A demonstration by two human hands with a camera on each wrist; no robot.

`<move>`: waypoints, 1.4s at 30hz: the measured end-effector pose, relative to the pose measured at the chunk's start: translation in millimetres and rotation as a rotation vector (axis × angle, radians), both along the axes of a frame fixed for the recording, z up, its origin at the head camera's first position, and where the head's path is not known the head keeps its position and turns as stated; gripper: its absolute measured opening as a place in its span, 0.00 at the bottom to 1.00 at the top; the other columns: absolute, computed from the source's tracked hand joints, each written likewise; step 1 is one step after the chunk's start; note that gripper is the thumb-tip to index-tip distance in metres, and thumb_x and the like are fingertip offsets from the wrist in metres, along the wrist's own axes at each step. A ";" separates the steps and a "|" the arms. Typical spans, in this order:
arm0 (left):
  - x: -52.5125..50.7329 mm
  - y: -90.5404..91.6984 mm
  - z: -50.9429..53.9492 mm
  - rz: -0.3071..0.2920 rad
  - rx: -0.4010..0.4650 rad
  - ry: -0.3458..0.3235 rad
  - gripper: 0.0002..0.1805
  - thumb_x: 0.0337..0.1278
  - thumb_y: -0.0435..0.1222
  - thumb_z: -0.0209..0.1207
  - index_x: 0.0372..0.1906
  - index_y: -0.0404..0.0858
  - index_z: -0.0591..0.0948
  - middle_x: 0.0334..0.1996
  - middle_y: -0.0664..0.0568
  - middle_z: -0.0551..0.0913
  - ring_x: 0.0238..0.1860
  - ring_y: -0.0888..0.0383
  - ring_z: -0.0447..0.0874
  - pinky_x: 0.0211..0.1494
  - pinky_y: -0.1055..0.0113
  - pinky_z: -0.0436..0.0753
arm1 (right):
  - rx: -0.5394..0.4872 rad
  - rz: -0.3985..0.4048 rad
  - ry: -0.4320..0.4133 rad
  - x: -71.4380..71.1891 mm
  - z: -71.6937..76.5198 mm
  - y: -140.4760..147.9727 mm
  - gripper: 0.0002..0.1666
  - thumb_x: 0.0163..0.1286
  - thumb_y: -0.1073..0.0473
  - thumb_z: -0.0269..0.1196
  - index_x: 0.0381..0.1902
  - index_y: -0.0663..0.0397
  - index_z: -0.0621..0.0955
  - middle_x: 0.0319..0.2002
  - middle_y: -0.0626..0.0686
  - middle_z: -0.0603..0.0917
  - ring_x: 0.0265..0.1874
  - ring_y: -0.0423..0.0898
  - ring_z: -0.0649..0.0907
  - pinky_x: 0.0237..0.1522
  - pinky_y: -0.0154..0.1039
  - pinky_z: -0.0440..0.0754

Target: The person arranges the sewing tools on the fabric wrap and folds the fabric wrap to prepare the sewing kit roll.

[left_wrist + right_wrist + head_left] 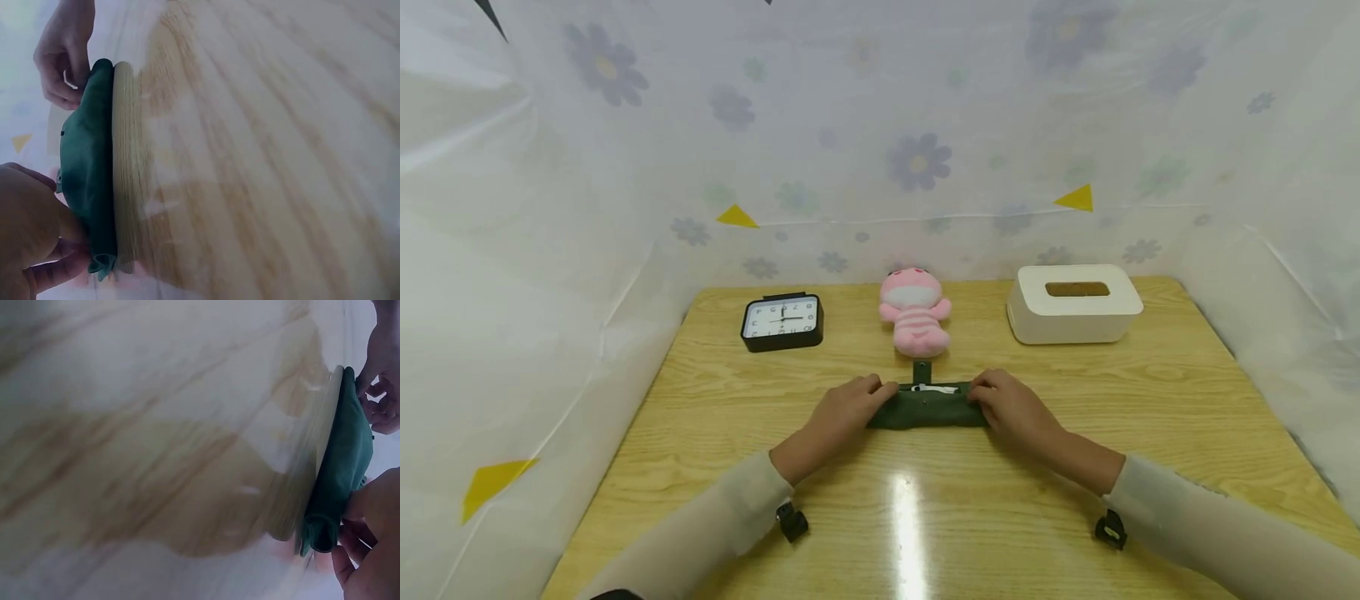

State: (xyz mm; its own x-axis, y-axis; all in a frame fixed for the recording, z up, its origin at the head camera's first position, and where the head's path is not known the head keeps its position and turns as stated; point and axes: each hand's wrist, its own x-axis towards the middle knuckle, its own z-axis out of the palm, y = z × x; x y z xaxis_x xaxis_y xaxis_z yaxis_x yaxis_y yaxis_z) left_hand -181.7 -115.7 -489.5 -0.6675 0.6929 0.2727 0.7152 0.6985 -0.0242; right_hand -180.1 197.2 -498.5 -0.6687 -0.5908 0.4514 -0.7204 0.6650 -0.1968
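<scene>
A long dark green pouch (928, 412) lies on the wooden table in front of me, its snap strap (922, 372) pointing away at the back. In its upper opening shows a slim white item (937, 388), whose kind I cannot make out. My left hand (847, 407) pinches the pouch's left end between thumb and fingers. At the opposite end, my right hand (1013, 410) pinches the upper edge. From the left wrist view, the green pouch (90, 165) bulges in the middle; in the right wrist view, the near end of the pouch (334, 481) is a rolled, hollow opening.
Just behind the pouch lies a pink plush toy (916, 317). A black-framed clock (782, 322) is at the back left, its dial upside down to me. The white tissue box (1071, 321) stands at the back right. Flowered sheeting (850, 150) encloses the table.
</scene>
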 end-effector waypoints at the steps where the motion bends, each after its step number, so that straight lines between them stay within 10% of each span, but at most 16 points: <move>1: 0.6 0.5 -0.5 -0.007 -0.004 0.016 0.21 0.68 0.26 0.60 0.60 0.48 0.78 0.39 0.51 0.78 0.33 0.56 0.78 0.27 0.64 0.79 | 0.004 0.002 0.002 0.5 0.2 0.0 0.11 0.61 0.76 0.69 0.35 0.56 0.88 0.41 0.54 0.84 0.41 0.52 0.84 0.43 0.46 0.85; 10: 3.8 10.6 -4.7 -0.101 -0.030 0.093 0.27 0.63 0.55 0.67 0.65 0.52 0.80 0.45 0.51 0.78 0.39 0.56 0.77 0.35 0.64 0.81 | 0.026 -0.030 -0.040 2.3 4.3 -1.2 0.08 0.63 0.73 0.68 0.35 0.56 0.88 0.42 0.53 0.85 0.42 0.52 0.84 0.44 0.47 0.85; 28: 5.9 17.8 -4.5 -0.084 -0.072 0.090 0.31 0.61 0.50 0.71 0.69 0.56 0.77 0.49 0.53 0.80 0.42 0.55 0.79 0.37 0.64 0.82 | -0.577 -0.250 -0.817 -34.1 18.2 -48.7 0.15 0.74 0.63 0.66 0.52 0.68 0.86 0.40 0.62 0.90 0.31 0.46 0.88 0.34 0.37 0.85; 42: 1.8 15.8 -6.1 -0.100 -0.050 0.081 0.31 0.59 0.47 0.73 0.68 0.53 0.79 0.52 0.51 0.79 0.47 0.54 0.79 0.44 0.61 0.82 | -0.609 -0.267 -0.841 -41.9 11.9 -58.2 0.13 0.73 0.61 0.68 0.49 0.63 0.88 0.38 0.57 0.89 0.29 0.42 0.85 0.31 0.35 0.82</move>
